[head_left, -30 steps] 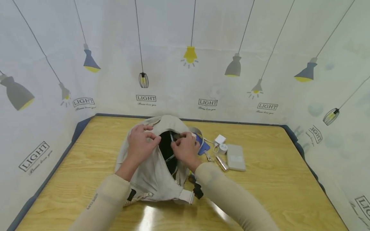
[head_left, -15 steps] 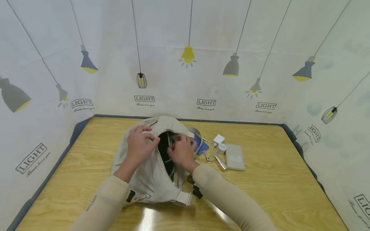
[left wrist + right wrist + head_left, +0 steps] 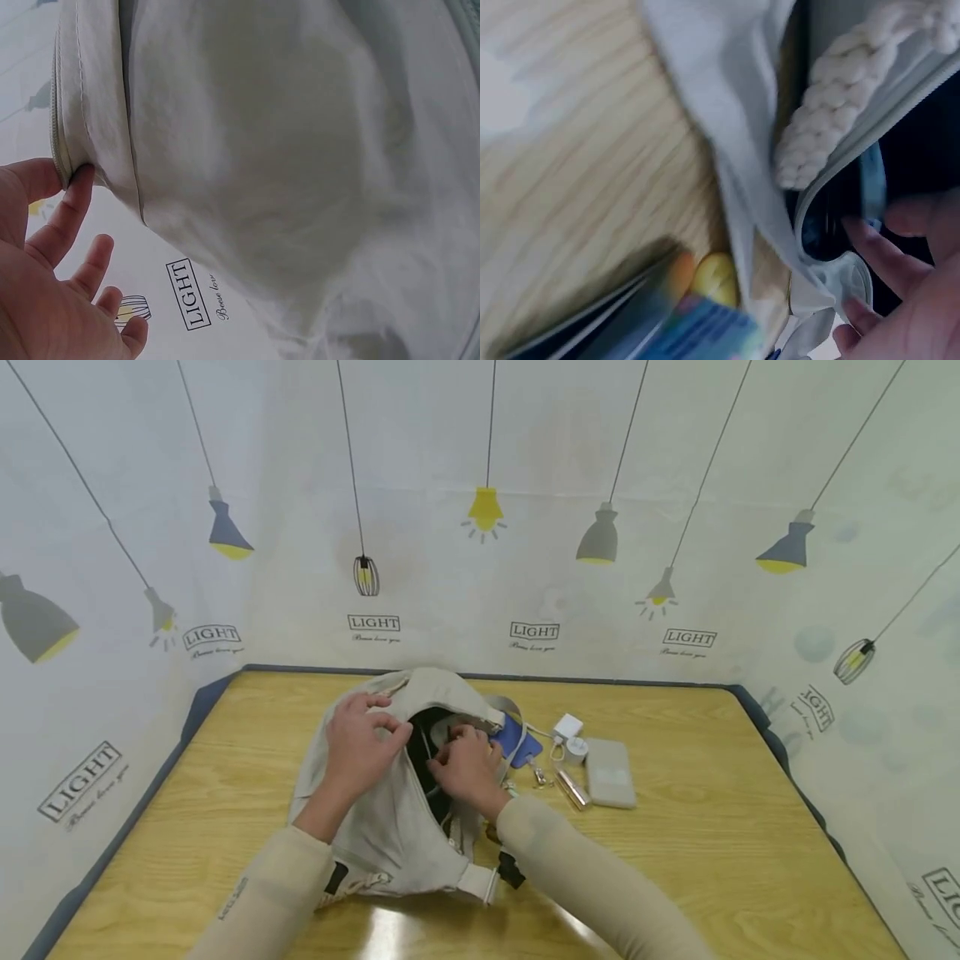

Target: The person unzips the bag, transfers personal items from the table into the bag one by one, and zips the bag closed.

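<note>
A pale grey backpack (image 3: pixel 405 843) lies on the wooden table with its zipped mouth open on a dark interior (image 3: pixel 422 747). Thumb and index finger of my left hand (image 3: pixel 360 747) pinch the zipper edge (image 3: pixel 64 127) on the mouth's left side; its other fingers are loosely bent. My right hand (image 3: pixel 471 768) reaches into the mouth from the right, fingers bent. In the right wrist view, its thumb and index fingertip are at the lower end of a thin light-blue strip (image 3: pixel 872 180) inside; I cannot tell whether they grip it. A braided cord handle (image 3: pixel 840 97) hangs beside the mouth.
Right of the backpack lie a blue card holder (image 3: pixel 523 745), a white charger plug (image 3: pixel 567 727), a small white round item (image 3: pixel 576 750), a metallic pink tube (image 3: pixel 573 791) and a flat light-grey case (image 3: pixel 611 772). A black buckle (image 3: pixel 511 870) and yellow rounded object (image 3: pixel 716 279) are near the bag.
My right hand has shifted slightly left and further into the backpack's mouth, whose far edge shows more now. My left hand keeps its pinch on the edge. The head view has tilted slightly.
</note>
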Demonstrator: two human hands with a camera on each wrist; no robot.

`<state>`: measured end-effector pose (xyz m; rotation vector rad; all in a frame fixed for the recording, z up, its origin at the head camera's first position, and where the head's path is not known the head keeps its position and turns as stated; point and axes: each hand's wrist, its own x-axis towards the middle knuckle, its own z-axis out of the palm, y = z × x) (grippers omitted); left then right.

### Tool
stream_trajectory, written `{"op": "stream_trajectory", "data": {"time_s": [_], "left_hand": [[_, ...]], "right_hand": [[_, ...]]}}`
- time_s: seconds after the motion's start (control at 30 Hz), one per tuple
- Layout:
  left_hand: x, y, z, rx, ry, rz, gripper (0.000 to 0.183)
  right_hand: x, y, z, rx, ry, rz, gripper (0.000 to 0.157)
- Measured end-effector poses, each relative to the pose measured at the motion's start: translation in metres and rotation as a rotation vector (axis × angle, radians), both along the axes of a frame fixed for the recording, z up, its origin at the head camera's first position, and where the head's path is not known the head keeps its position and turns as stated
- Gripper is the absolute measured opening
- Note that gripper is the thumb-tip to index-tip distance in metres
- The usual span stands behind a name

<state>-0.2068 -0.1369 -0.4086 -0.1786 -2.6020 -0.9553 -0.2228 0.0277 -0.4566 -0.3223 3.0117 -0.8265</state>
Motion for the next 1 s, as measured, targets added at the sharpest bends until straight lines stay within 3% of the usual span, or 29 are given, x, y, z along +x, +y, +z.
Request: {"op": "stream_trajectory", "data": {"time_s": [0.13, 0.47, 0.7, 1.0], "left_hand": [[0.0, -0.001, 0.001, 0.008, 0.004, -0.006, 0.023], [0.001, -0.002, 0.0, 0.009, 0.027, -0.007, 0.023], [-0.002, -0.004, -0.003, -0.022, 0.027, 0.009, 0.022], [-0.004, -0.007, -0.006, -0.04, 0.007, 0.002, 0.023]], "right_hand": [[0.001, 0.003, -0.003, 0.107, 0.015, 0.045, 0.019], [0.002, 0.008, -0.004, 0.2, 0.054, 0.119, 0.016], [-0.003, 0.026, 0.003, 0.144, 0.08, 0.161, 0.019], [-0.008, 0.07, 0.016, 0.017, 0.141, 0.184, 0.018]]}}
